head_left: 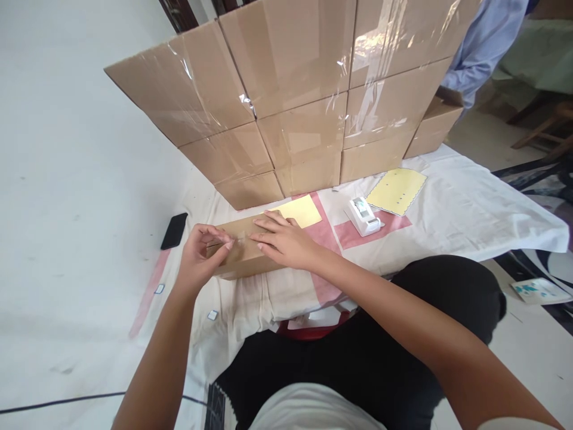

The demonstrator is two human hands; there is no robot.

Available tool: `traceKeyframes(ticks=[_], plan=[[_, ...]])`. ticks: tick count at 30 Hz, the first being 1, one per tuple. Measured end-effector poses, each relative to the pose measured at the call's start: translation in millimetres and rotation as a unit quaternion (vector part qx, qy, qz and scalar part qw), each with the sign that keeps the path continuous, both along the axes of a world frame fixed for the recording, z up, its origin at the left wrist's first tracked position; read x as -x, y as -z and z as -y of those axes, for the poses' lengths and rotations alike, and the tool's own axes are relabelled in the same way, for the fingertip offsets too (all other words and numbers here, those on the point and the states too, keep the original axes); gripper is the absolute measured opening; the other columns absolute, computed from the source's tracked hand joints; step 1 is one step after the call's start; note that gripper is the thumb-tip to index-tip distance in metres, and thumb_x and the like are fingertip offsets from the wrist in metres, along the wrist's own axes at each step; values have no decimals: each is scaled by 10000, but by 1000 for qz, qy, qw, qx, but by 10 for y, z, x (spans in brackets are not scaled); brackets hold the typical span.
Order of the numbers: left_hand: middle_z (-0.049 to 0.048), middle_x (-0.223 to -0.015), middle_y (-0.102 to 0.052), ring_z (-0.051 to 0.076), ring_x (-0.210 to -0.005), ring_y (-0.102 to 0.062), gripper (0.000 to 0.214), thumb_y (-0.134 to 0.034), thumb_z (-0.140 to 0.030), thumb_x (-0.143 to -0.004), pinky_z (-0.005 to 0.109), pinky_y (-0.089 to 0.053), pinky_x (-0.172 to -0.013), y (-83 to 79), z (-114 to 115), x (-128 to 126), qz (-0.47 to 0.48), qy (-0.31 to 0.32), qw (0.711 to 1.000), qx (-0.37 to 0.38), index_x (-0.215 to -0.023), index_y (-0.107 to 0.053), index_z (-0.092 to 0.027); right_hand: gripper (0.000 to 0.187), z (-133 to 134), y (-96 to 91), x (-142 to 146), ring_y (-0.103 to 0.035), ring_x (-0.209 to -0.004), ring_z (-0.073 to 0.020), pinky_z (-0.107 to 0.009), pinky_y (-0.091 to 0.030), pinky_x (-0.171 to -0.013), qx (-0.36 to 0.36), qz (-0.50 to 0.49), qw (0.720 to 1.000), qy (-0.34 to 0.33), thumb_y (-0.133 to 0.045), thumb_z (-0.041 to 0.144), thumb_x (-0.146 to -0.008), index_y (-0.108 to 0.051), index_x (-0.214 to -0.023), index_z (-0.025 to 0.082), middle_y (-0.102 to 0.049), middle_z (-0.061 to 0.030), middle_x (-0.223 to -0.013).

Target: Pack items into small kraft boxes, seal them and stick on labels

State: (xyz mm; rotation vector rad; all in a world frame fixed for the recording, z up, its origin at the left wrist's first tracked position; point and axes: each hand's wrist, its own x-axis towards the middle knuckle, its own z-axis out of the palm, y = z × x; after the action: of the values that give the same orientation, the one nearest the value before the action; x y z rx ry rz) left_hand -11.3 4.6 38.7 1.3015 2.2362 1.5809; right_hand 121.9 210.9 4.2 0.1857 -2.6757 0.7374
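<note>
A small brown cardboard box (255,264) lies lengthwise on the cloth-covered table in front of me. My left hand (201,254) is at its left end, thumb and forefinger pinched together over the top seam. A short shiny strip of clear tape (242,235) runs from those fingertips along the box top. My right hand (286,240) rests on the right part of the box top, palm down with its fingers stretched out and slightly spread. Behind the box, a plain yellow sheet (307,210) lies partly hidden. A white tape dispenser (363,216) stands to the right.
A stack of taped cardboard boxes (304,128) rises behind like a wall. Right of it are an open box (432,128) and a person's blue sleeve (486,51). A scalloped yellow card (397,190) lies beside the dispenser, and a black phone (174,231) is at left.
</note>
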Motion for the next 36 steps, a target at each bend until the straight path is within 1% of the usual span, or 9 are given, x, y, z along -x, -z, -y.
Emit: traceKeyframes(ticks=[4, 8, 14, 19, 24, 27, 29, 33, 36], plan=[[-1, -871, -647, 170, -890, -663, 248, -732, -276, -878, 319, -540, -755, -11, -2, -32, 23, 25, 999, 2, -948, -495, -256, 398, 3, -1, -2, -294, -1530, -318, -533, -425, -1052, 3, 1, 1000, -1, -414, 365, -1080, -668, -1379, 294, -508, -62, -1586], [-1, -868, -669, 161, -894, -662, 245, -723, -251, -889, 284, -517, -721, 4, 6, -39, 64, 51, 997, -15, -981, -496, -265, 397, -4, -3, 0, -284, -1532, -322, -550, -398, -1077, 11, 4, 1000, -5, -410, 361, -1084, -663, -1382, 293, -506, -68, -1586], [-4, -844, -688, 130, -784, -642, 252, -748, -226, -880, 231, -479, -636, 20, 32, -47, 126, 69, 989, -40, -997, -527, -259, 397, -38, -107, -2, -332, -1498, -338, -643, -220, -1169, 40, -24, 999, -24, -550, 290, -1026, -622, -1416, 307, -536, -82, -1545], [-18, -801, -679, 110, -721, -626, 233, -751, -209, -881, 224, -515, -665, -26, 27, -143, 143, 92, 984, -47, -982, -545, -249, 374, -25, -257, -32, -403, -1429, -281, -505, -284, -1150, 70, -78, 991, -86, -578, 211, -998, -670, -1344, 320, -589, -46, -1481], [-18, -825, -693, 112, -741, -652, 247, -768, -209, -867, 224, -540, -684, -69, -2, -221, 137, 95, 985, -37, -986, -556, -253, 158, 40, -241, -18, -572, -1180, -233, -436, -311, -1068, 102, -97, 983, -117, -599, 231, -994, -748, -1032, 269, -721, -29, -1162], [-11, -857, -711, 132, -796, -684, 249, -771, -219, -865, 251, -564, -725, -97, 6, -275, 111, 89, 989, -31, -995, -562, -256, 115, 110, -196, -1, -586, -1058, -214, -421, -304, -1041, 131, -104, 981, -102, -600, 223, -975, -699, -918, 229, -717, -14, -978], [-5, -873, -728, 152, -840, -708, 232, -764, -247, -875, 276, -574, -763, -113, 40, -309, 84, 64, 994, -20, -998, -568, -258, 76, 172, -179, -2, -571, -1047, -214, -425, -294, -1039, 150, -98, 981, -79, -622, 201, -926, -668, -867, 216, -696, -10, -941], [5, -889, -760, 193, -868, -742, 151, -718, -327, -913, 323, -562, -788, -141, 143, -328, 15, -8, 998, 66, -980, -602, -258, 73, 299, -154, -28, -497, -1136, -250, -451, -287, -1037, 157, -77, 984, -6, -694, 202, -815, -649, -757, 204, -625, -44, -1052], [-9, -892, -755, 189, -841, -720, 98, -698, -353, -920, 353, -522, -821, -167, 190, -301, -118, -52, 985, 116, -929, -661, -262, 100, 355, -119, -36, -434, -1204, -275, -466, -288, -1040, 143, -71, 987, 22, -695, 206, -808, -646, -721, 202, -580, -70, -1141]])
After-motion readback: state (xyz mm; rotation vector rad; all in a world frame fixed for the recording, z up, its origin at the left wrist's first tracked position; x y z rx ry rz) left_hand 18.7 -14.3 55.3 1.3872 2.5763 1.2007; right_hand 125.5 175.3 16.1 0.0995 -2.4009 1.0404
